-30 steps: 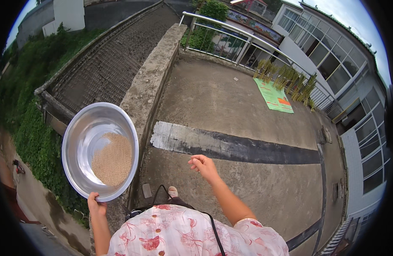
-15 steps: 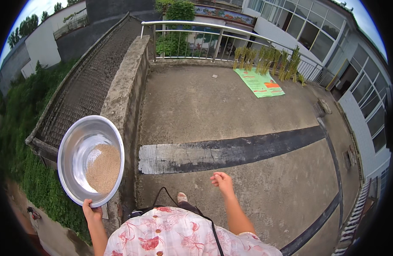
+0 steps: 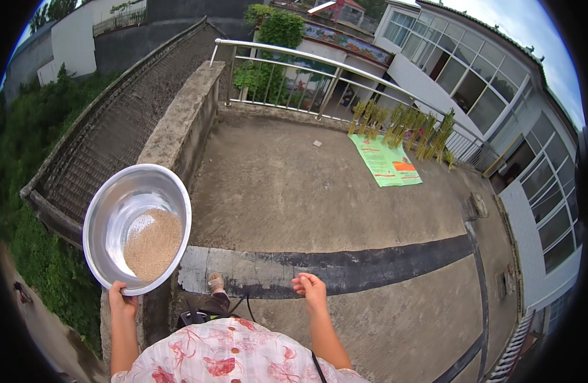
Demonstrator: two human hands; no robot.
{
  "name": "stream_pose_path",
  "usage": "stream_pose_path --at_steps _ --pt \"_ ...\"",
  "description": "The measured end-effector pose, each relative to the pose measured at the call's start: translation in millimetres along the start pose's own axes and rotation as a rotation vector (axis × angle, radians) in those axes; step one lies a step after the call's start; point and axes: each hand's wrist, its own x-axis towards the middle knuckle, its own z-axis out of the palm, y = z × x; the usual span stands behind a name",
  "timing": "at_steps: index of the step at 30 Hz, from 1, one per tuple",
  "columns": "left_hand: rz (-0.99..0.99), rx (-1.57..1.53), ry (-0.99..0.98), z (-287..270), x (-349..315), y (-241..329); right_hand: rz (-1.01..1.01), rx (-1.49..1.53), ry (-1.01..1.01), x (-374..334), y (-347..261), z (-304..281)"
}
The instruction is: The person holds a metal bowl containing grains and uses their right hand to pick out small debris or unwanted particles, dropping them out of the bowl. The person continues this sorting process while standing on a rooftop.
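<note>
My left hand (image 3: pixel 122 301) grips the near rim of a round metal bowl (image 3: pixel 131 198), fingers beneath it and thumb at the edge. The bowl is tipped so its inside shows, and it hangs beside the low wall at my left. Small tan grains or seeds (image 3: pixel 155 246) lie heaped against its lower right side. My right hand (image 3: pixel 312 290) is held in front of me, above a dark strip on the floor, its fingers curled in with nothing visible in them. It touches nothing.
A low concrete wall (image 3: pixel 179 124) borders the left, with a tiled roof beyond and lower ground outside. Metal railing (image 3: pixel 281 51) closes the far end. Ahead right, a green printed sheet (image 3: pixel 380 163) lies below upright bundles of plant stalks (image 3: pixel 402 127). My shod foot (image 3: pixel 215 282) is on the dark strip (image 3: pixel 345 268).
I have stepped forward; the sheet, stalks and dark strip appear nearer. My right hand has shifted left in view. The bowl stays in my left hand.
</note>
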Motion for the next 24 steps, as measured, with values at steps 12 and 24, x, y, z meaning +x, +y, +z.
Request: stream_pose_path --at_steps 12,24 --pt "-0.173 0.040 -0.182 259.6 172.6 -19.0 -0.008 0.029 0.344 150.2 -99.3 16.3" --pt "-0.139 0.056 -0.197 460.6 259.3 -64.8 0.050 0.033 0.287 361.9 -151.9 18.6"
